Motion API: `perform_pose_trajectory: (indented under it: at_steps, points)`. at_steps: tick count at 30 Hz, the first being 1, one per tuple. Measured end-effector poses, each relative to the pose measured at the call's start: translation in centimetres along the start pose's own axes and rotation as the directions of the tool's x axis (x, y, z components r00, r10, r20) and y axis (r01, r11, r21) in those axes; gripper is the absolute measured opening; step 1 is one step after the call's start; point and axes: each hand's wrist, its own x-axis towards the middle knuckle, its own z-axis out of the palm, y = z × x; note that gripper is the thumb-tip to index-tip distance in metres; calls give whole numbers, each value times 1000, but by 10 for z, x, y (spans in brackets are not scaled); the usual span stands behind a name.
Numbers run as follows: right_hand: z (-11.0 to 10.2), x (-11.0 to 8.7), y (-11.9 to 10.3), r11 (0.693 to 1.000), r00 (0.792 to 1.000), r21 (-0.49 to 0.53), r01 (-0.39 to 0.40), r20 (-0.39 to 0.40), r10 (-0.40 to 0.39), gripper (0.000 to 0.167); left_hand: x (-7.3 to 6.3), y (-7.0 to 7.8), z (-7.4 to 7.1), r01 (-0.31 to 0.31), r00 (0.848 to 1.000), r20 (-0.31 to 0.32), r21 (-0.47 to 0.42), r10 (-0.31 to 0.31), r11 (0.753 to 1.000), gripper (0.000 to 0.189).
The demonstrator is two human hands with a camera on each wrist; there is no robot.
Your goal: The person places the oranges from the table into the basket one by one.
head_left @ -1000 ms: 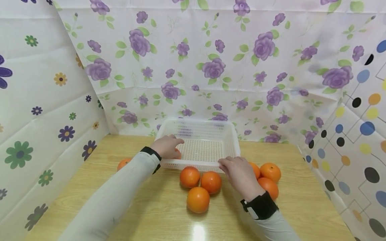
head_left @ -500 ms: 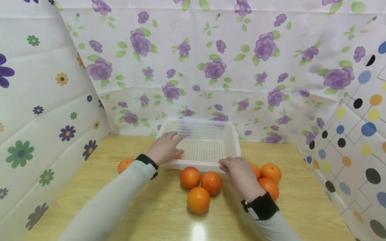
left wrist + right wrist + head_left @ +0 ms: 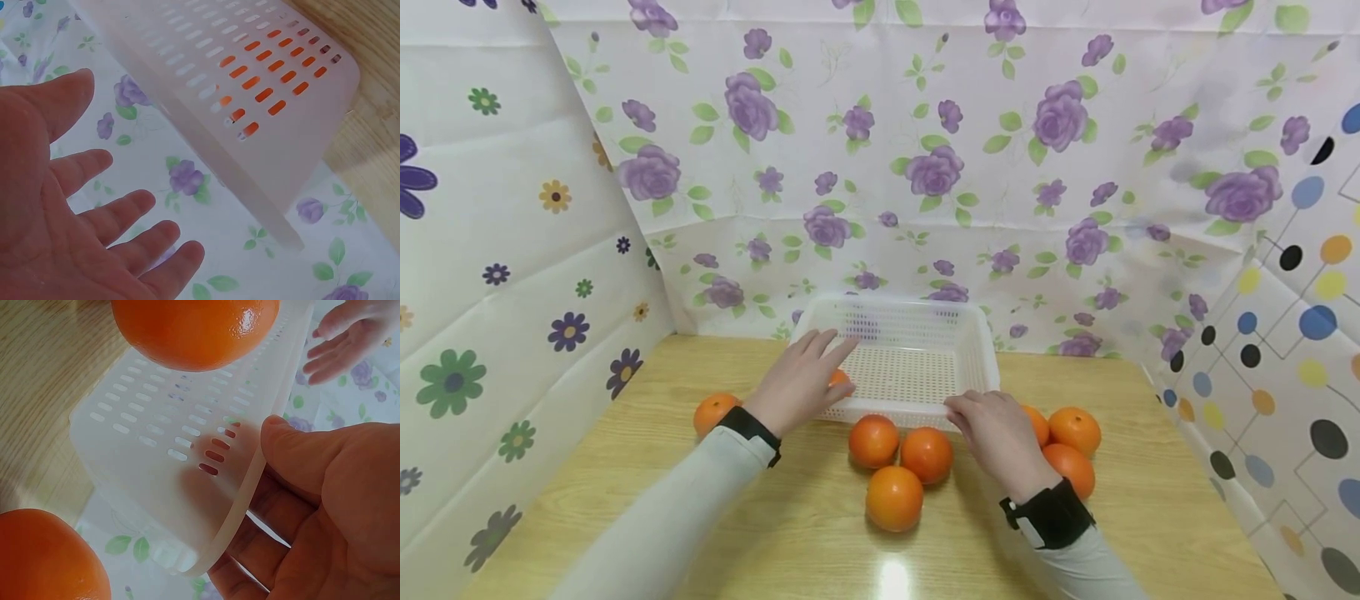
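A white perforated basket [image 3: 917,333] stands at the back of the wooden table. One orange [image 3: 839,377] lies inside it by the near left corner, half hidden by my left hand [image 3: 801,379]. That hand hovers over the corner with straight, spread fingers and holds nothing; in the left wrist view the open palm [image 3: 69,212] faces the basket wall [image 3: 250,119]. My right hand [image 3: 988,421] grips the basket's near right rim, with the thumb [image 3: 300,450] on top of the rim [image 3: 250,487] and the fingers underneath.
Three oranges [image 3: 893,497] cluster in front of the basket. Three more [image 3: 1074,429] sit to the right behind my right hand, and a single one [image 3: 713,411] lies at the left. Flowered and dotted sheets wall in the table on three sides.
My left hand has let go of the orange in the basket, straightened its fingers and drawn back toward me. The right hand has stayed on the rim.
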Motion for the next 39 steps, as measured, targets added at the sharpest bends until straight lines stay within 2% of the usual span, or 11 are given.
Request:
perform_pose_trajectory:
  at_steps: [11, 21, 30, 39]
  points:
    - [3, -1, 2, 1000, 1000, 6, -5, -6, 5, 17, -18, 8, -1, 37, 999, -13, 33, -37, 999, 79]
    - [4, 0, 4, 1000, 1000, 7, -15, 2, 15, 18, -38, 7, 1, 22, 996, -88, 23, -20, 999, 78]
    - [4, 1, 3, 1000, 1000, 14, -8, -4, 8, 17, -60, -2, 2, 72, 992, -103, -41, -75, 997, 75]
    - [5, 1, 3, 1000, 1000, 11, -7, -5, 7, 18, -81, -15, 5, 108, 983, -143, -64, -116, 992, 73]
